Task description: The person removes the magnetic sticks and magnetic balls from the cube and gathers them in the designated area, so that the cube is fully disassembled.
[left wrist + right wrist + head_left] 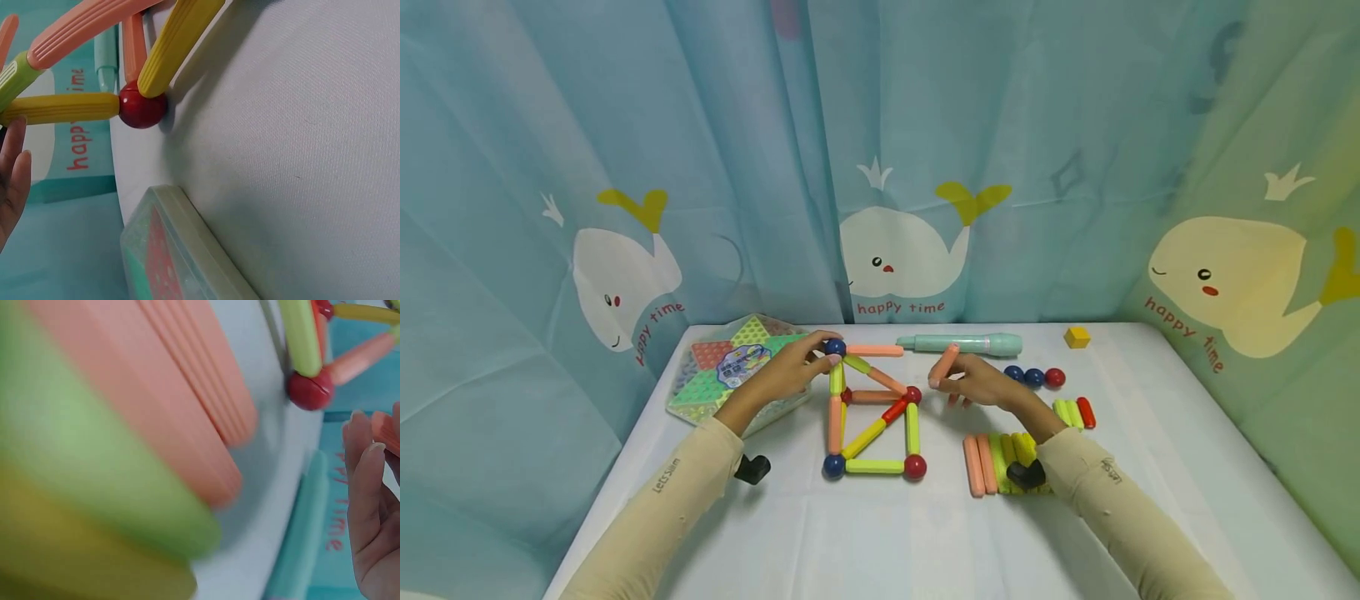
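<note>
Curtain [895, 125]: "happy time" stood left, centre, right.
Left sleeve [658, 508]: "Let's Slim" ran lower left.
Box label [743, 367], mid-left: looked illegible.

Head view faces forward, down; close wrist views share the curtain [910, 108].

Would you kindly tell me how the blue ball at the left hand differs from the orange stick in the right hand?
The ball is round and dark blue, while the stick is long and pinkish orange. The ball is joined to the frame; the stick is apart from it. The left hand holds the ball, the right hand the stick. Both are held in the fingers.
</note>
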`<act>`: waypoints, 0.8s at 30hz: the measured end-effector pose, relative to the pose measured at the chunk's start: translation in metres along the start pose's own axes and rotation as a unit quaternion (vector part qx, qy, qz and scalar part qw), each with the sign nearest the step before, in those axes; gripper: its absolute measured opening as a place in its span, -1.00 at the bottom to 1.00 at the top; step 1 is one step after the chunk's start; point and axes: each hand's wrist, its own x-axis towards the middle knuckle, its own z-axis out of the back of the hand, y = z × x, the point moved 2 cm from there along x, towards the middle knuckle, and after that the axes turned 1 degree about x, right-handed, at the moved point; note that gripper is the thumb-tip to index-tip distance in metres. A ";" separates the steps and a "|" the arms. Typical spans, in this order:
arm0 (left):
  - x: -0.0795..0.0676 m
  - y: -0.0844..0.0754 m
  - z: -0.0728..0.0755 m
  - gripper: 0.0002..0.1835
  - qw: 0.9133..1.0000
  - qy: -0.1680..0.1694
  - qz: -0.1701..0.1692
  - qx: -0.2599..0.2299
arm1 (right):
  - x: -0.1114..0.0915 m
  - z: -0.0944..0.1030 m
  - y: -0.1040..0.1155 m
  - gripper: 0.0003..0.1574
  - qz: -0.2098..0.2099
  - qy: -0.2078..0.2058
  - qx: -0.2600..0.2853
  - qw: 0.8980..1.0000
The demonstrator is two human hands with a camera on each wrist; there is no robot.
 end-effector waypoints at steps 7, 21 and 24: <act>0.000 -0.001 0.000 -0.52 1.000 0.003 0.007 -0.001 | -0.072 0.026 0.001 -0.59 0.021 0.033 -0.040 0.998; -0.004 -0.003 0.003 -0.50 1.000 0.003 0.009 -0.001 | -0.201 0.051 -0.063 -0.30 -0.033 0.014 -0.032 0.999; -0.003 -0.005 0.001 -0.51 1.000 0.005 0.007 -0.002 | -0.213 0.051 -0.078 -0.34 -0.056 0.011 -0.046 0.997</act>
